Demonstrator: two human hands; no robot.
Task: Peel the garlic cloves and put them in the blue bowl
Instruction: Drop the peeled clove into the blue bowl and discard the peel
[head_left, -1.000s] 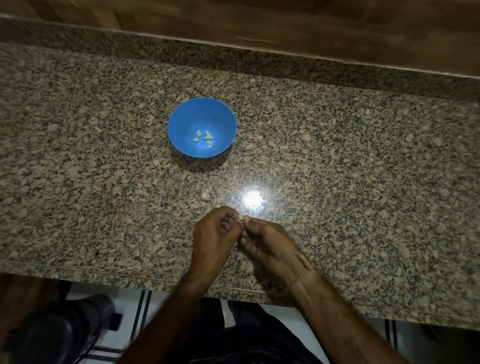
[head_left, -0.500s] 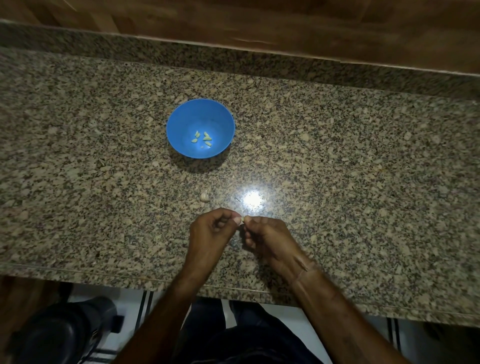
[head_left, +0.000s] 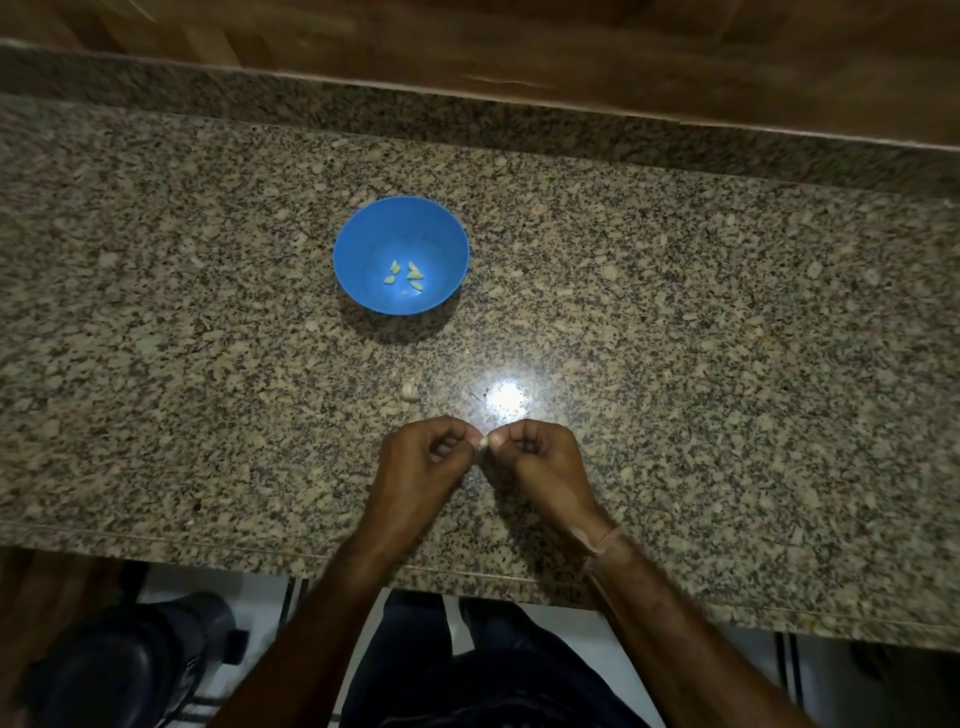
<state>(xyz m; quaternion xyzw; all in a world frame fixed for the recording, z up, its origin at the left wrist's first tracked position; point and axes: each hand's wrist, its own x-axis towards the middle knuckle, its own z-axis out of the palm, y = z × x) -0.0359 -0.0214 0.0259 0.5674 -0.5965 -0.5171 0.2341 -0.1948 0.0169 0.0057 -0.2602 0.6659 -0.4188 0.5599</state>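
A blue bowl (head_left: 363, 244) stands on the granite counter (head_left: 727, 338) and holds several small peeled garlic cloves (head_left: 406, 274). One unpeeled garlic clove (head_left: 410, 389) lies on the counter between the bowl and my hands. My left hand (head_left: 421, 462) and my right hand (head_left: 540, 462) meet near the counter's front edge, fingers curled. Both pinch a small pale garlic clove (head_left: 483, 442) between their fingertips; most of it is hidden by the fingers.
A bright lamp reflection (head_left: 506, 397) shines on the counter just beyond my hands. A granite upstand and a wooden wall run along the back. A dark bulky object (head_left: 124, 670) sits on the floor at the lower left, below the counter edge.
My two hands have drawn their fingertips closer together around the small clove and shifted slightly. The bowl and the loose clove have not moved.
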